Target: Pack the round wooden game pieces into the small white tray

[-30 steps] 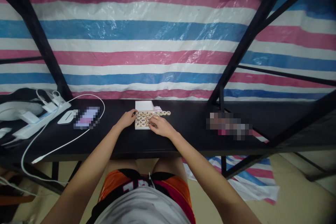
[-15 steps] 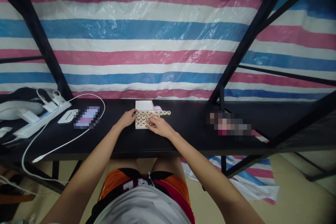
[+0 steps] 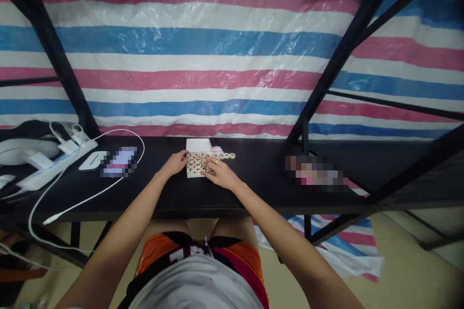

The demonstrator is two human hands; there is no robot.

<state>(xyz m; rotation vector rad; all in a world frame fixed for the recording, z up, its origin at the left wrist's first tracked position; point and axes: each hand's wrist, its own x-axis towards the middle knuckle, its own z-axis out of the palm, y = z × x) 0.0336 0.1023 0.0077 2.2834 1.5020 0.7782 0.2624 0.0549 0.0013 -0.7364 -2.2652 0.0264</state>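
The box (image 3: pixel 195 175) sits on the desk (image 3: pixel 261 169), its pieces (image 3: pixel 191 164) in rows partly covered by the right hand (image 3: pixel 207 165), whose fingers are bent and slightly parted, any grip hidden, while the left hand (image 3: pixel 177 161) has curled fingers at the left edge, their opening and hold too small to tell. A piece could be knocked askew if the right fingertips caught its neighbour, and the box could slide if the left hand gave no backing. Counting outward: one box, one lid (image 3: pixel 198 145) behind, at least three loose pieces (image 3: pixel 232 156) just right, one phone (image 3: pixel 119 160) well left.
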